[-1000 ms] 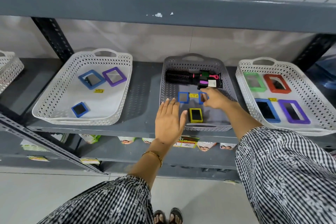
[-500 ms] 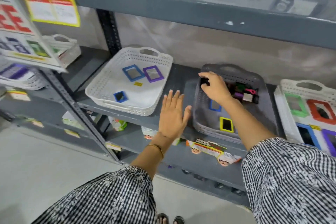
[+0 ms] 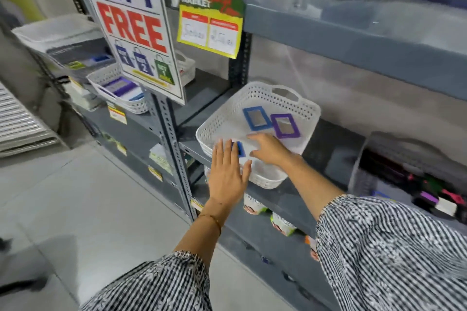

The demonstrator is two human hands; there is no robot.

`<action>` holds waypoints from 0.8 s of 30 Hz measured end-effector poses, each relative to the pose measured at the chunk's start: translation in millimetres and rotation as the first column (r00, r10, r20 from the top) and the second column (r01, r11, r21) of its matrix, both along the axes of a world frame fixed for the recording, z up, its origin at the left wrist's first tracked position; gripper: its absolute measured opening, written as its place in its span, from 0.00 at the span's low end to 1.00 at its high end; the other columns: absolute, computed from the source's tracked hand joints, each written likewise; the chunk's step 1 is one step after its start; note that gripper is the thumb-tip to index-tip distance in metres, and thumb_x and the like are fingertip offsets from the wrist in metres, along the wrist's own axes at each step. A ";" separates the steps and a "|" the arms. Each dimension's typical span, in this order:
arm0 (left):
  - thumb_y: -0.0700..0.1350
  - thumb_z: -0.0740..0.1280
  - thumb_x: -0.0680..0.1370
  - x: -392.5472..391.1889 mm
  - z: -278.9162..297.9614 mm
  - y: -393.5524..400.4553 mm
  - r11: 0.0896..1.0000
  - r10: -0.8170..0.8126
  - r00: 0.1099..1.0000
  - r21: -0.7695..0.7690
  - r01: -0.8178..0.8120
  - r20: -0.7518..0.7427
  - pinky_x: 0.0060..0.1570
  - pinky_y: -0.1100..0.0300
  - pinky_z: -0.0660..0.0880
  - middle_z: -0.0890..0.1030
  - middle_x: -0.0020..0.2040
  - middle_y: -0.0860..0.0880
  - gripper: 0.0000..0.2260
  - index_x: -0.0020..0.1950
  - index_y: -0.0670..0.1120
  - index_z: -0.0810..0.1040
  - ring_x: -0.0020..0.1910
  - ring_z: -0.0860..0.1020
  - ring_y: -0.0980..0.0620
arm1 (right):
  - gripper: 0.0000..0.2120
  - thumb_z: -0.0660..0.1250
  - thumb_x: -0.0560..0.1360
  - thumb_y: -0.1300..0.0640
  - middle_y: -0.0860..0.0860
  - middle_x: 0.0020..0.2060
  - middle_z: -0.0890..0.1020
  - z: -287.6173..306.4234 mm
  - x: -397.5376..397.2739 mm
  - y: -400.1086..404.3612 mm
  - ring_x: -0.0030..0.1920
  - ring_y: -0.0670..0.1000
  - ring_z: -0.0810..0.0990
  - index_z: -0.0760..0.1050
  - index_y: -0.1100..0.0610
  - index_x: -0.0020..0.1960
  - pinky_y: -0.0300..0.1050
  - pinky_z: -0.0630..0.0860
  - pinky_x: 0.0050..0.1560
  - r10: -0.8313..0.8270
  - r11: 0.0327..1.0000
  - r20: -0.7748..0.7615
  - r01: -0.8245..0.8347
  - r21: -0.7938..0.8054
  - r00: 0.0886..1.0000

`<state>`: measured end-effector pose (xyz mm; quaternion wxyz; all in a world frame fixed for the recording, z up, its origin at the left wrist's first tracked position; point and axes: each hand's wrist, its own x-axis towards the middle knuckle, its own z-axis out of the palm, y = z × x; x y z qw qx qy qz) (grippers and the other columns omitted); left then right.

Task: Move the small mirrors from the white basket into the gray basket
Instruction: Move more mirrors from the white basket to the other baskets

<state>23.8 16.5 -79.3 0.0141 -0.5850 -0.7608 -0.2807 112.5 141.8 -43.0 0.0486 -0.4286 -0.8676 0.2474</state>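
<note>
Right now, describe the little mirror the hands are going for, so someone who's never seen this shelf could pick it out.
Find the white basket on the gray shelf, right of the upright post carrying the big FREE sign. Two larger mirrors, blue-framed and purple-framed, lie near its back. The small mirror lies near the front rim, between the left hand and right hand: dark blue frame, clearly smallest.

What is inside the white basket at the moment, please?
The white basket holds a blue-framed mirror and a purple-framed mirror near its back, and a small blue mirror at the front, partly hidden by the left hand. The right hand covers the floor beside it.
</note>
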 end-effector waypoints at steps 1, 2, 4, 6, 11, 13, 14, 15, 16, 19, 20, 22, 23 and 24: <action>0.54 0.54 0.80 -0.6 -2.0 -0.2 1.000 -0.003 1.000 0.001 0.003 0.004 0.75 0.51 0.44 0.60 0.74 0.38 0.27 0.72 0.37 0.58 0.75 0.53 0.40 | 0.30 0.70 0.72 0.63 0.58 0.70 0.71 -2.4 -6.9 2.3 0.71 0.56 0.68 0.66 0.58 0.72 0.48 0.66 0.71 0.022 1.000 0.034 -0.021 -0.016 0.999; 0.53 0.55 0.80 -0.5 -3.4 -0.5 1.000 -0.007 1.000 0.007 0.007 0.006 0.75 0.50 0.45 0.60 0.74 0.37 0.26 0.72 0.37 0.59 0.75 0.53 0.39 | 0.31 0.70 0.72 0.63 0.58 0.71 0.70 -4.4 -12.2 4.1 0.71 0.56 0.68 0.65 0.58 0.72 0.49 0.66 0.71 0.042 0.999 0.063 -0.040 -0.032 0.997; 0.52 0.56 0.80 -1.7 -5.9 0.5 1.000 -0.003 1.000 0.016 0.003 0.009 0.74 0.48 0.45 0.61 0.73 0.37 0.26 0.71 0.37 0.59 0.74 0.54 0.39 | 0.32 0.70 0.72 0.63 0.57 0.71 0.70 -7.3 -22.3 7.0 0.71 0.56 0.67 0.63 0.58 0.73 0.49 0.66 0.71 0.110 0.994 0.127 -0.107 -0.036 0.986; 0.52 0.55 0.80 -3.3 -5.8 1.9 1.000 0.002 1.000 0.019 -0.002 0.002 0.73 0.47 0.43 0.61 0.73 0.37 0.26 0.72 0.37 0.59 0.74 0.54 0.38 | 0.29 0.70 0.72 0.63 0.56 0.68 0.73 -6.7 -28.9 9.2 0.68 0.56 0.71 0.66 0.57 0.71 0.47 0.68 0.68 0.173 0.985 0.165 -0.172 -0.020 0.971; 0.57 0.45 0.78 -4.4 -5.0 1.5 1.000 0.008 1.000 -0.006 -0.008 -0.006 0.72 0.48 0.43 0.61 0.74 0.37 0.30 0.72 0.38 0.57 0.75 0.53 0.40 | 0.16 0.70 0.69 0.64 0.56 0.55 0.83 -6.1 -35.2 12.0 0.57 0.56 0.80 0.78 0.60 0.57 0.53 0.76 0.60 0.214 0.977 0.155 -0.210 -0.041 0.965; 0.57 0.45 0.78 -5.3 -7.5 0.9 1.000 0.013 1.000 -0.013 -0.013 0.002 0.72 0.49 0.43 0.60 0.74 0.38 0.30 0.73 0.38 0.56 0.75 0.53 0.41 | 0.14 0.71 0.69 0.64 0.57 0.52 0.83 -9.1 -35.6 11.3 0.55 0.56 0.81 0.79 0.60 0.54 0.53 0.76 0.59 0.209 0.978 0.146 -0.206 -0.037 0.967; 0.57 0.45 0.78 -5.5 -8.1 0.6 1.000 0.013 1.000 -0.015 -0.013 0.002 0.72 0.49 0.42 0.60 0.74 0.38 0.30 0.73 0.38 0.56 0.75 0.52 0.41 | 0.13 0.71 0.69 0.64 0.57 0.51 0.83 -9.9 -35.1 10.9 0.53 0.56 0.81 0.79 0.60 0.53 0.53 0.77 0.58 0.199 0.980 0.133 -0.197 -0.032 0.971; 0.57 0.45 0.78 -6.7 -8.8 0.4 1.000 0.015 1.000 -0.016 -0.015 -0.001 0.72 0.49 0.42 0.60 0.74 0.38 0.30 0.73 0.39 0.56 0.75 0.52 0.41 | 0.11 0.71 0.69 0.64 0.57 0.49 0.83 -10.6 -35.5 10.6 0.53 0.56 0.81 0.79 0.61 0.51 0.53 0.77 0.57 0.188 0.982 0.116 -0.187 -0.026 0.975; 0.57 0.45 0.78 -7.4 -8.7 1.0 1.000 0.011 1.000 -0.017 -0.011 -0.007 0.73 0.50 0.42 0.59 0.75 0.38 0.30 0.73 0.39 0.55 0.75 0.52 0.41 | 0.11 0.71 0.68 0.65 0.58 0.49 0.84 -10.5 -33.4 10.6 0.52 0.57 0.81 0.79 0.61 0.50 0.54 0.77 0.57 0.172 0.985 0.094 -0.171 -0.021 0.980; 0.58 0.43 0.78 -13.2 -9.7 1.2 0.999 0.030 0.999 -0.030 -0.031 -0.024 0.73 0.53 0.41 0.57 0.76 0.40 0.30 0.74 0.40 0.52 0.76 0.49 0.42 | 0.15 0.71 0.68 0.64 0.59 0.51 0.83 -8.7 -27.2 9.1 0.53 0.58 0.81 0.79 0.60 0.55 0.52 0.78 0.57 0.122 0.992 0.018 -0.122 -0.019 0.992; 0.58 0.43 0.78 -13.0 -10.1 1.2 0.999 0.034 0.999 -0.036 -0.035 -0.026 0.73 0.53 0.40 0.56 0.76 0.40 0.30 0.74 0.40 0.51 0.76 0.48 0.43 | 0.18 0.72 0.68 0.63 0.59 0.53 0.83 -6.5 -20.5 7.5 0.55 0.58 0.80 0.78 0.60 0.58 0.50 0.77 0.57 0.096 0.995 -0.008 -0.096 -0.017 0.995; 0.57 0.45 0.79 -12.8 -10.3 0.1 0.997 0.054 0.998 -0.045 -0.055 -0.027 0.73 0.53 0.39 0.54 0.76 0.40 0.29 0.74 0.40 0.50 0.76 0.47 0.43 | 0.22 0.73 0.68 0.63 0.58 0.57 0.82 0.2 -5.7 4.4 0.58 0.57 0.79 0.76 0.60 0.62 0.50 0.76 0.58 0.041 0.999 -0.062 -0.041 -0.006 0.997; 0.56 0.47 0.80 -10.5 -9.0 -0.6 0.997 0.064 0.998 -0.047 -0.065 -0.028 0.73 0.53 0.39 0.53 0.76 0.39 0.28 0.74 0.40 0.49 0.76 0.46 0.43 | 0.23 0.74 0.68 0.63 0.58 0.58 0.81 4.5 5.4 2.7 0.59 0.57 0.79 0.75 0.60 0.62 0.50 0.76 0.59 0.010 1.000 -0.092 -0.010 0.004 0.996; 0.55 0.48 0.80 -8.5 -6.8 -0.8 0.996 0.075 0.997 -0.043 -0.076 -0.027 0.73 0.52 0.39 0.53 0.76 0.39 0.28 0.74 0.39 0.50 0.76 0.47 0.42 | 0.24 0.74 0.68 0.63 0.58 0.59 0.81 9.3 16.6 1.2 0.59 0.57 0.78 0.75 0.60 0.63 0.50 0.75 0.59 -0.016 1.000 -0.120 0.017 0.010 0.993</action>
